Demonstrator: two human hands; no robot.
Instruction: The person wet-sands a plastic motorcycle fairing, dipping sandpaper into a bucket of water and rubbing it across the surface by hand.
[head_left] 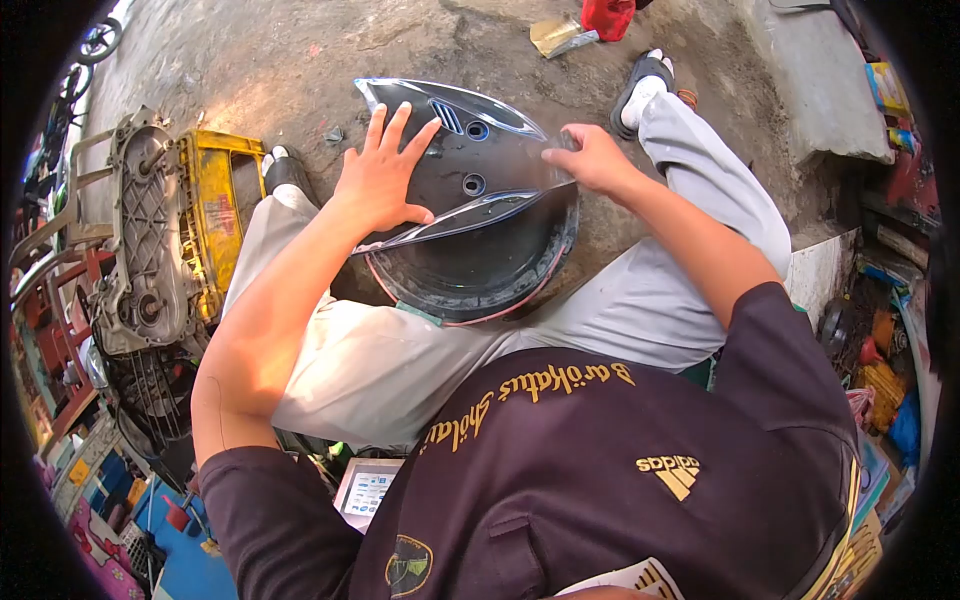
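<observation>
A dark, glossy plastic panel [470, 155] with two round holes and a slotted vent lies across a round black basin [470, 270] between the person's legs. My left hand [385, 175] rests on the panel's left part, fingers spread flat. At the panel's right end is my right hand [590, 158], its fingers curled with the thumb pointing left. Whatever lies between those fingers is blurred, and I cannot make it out. The basin's far side is hidden under the panel.
At the left stand a metal engine casing [150, 230] and a yellow crate [215, 215]. A red object [607, 17] and a torn packet [560, 38] lie on the concrete floor at the top. Assorted items crowd the right edge.
</observation>
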